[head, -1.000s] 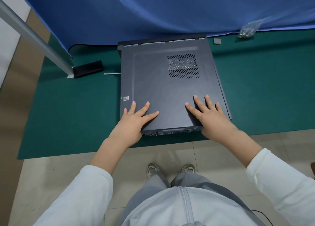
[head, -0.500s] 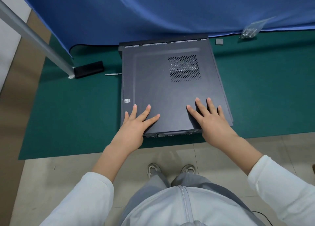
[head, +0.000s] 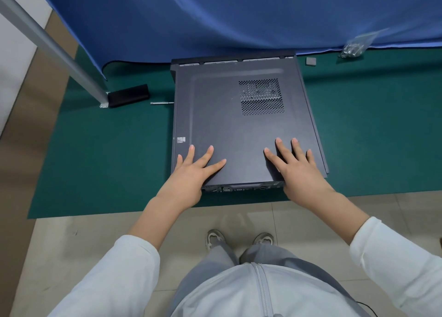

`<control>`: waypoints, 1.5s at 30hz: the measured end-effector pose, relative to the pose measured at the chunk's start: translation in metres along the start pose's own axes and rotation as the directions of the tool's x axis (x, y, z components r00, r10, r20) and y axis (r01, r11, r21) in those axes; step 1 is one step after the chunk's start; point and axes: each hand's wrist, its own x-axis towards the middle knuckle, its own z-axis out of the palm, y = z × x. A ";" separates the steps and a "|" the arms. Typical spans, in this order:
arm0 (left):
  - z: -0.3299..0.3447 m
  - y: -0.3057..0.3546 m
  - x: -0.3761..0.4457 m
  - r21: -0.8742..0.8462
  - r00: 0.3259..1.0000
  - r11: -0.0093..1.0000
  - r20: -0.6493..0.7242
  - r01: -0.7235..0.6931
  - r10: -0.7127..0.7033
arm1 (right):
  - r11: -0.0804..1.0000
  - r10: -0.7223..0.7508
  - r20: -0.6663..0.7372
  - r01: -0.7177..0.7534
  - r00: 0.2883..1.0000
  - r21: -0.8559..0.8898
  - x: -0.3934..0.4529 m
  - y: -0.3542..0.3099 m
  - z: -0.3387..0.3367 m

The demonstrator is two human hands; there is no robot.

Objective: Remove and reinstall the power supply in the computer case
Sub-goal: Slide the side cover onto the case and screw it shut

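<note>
vs 0.5 s and 1 s ago: little change. both our hands stay flat on the side panel, same spots; case sits a touch lower in view than at 1 s ago, prob. head motion, can't tell if the case itself moved.

computer case (head: pixel 239 130) lies on its side on the green mat (head: pixel 107 161), side panel up, closed. long axis runs away from us toward the blue cloth (head: pixel 215 17), slightly skewed so the near end swings right. near end w/ ports faces us at the mat edge; far end touches or sits just beside the cloth hem. vent grille (head: pixel 262 96) at far-right of panel.

left hand (head: pixel 191 173): fingers spread, straight, pressing flat on near-left of panel. right hand (head: pixel 299 170): same, spread flat on near-right. neither curls round anything.

left of case: black block (head: pixel 128 95), thin metal rod (head: pixel 161 103). far right: small grey square (head: pixel 311 61), bag of screws (head: pixel 354 48).
</note>
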 end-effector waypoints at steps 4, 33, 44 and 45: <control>0.002 -0.003 0.000 -0.043 0.999 0.999 -0.025 -0.023 0.022 | 1.000 0.003 0.003 -0.003 1.000 -0.005 0.002 0.000 0.000; 0.050 -0.013 -0.029 -0.873 0.749 0.458 -0.189 0.169 -0.636 | 0.926 0.274 -0.131 -0.225 0.953 0.304 -0.013 0.045 0.014; 0.059 0.000 -0.023 -0.918 0.641 0.351 -0.160 0.182 -0.751 | 0.770 0.421 -0.224 -0.215 0.879 0.601 -0.020 0.052 0.035; 0.059 0.001 -0.022 -0.918 0.629 0.351 -0.163 0.186 -0.761 | 0.775 0.427 -0.232 -0.221 0.874 0.592 -0.020 0.050 0.035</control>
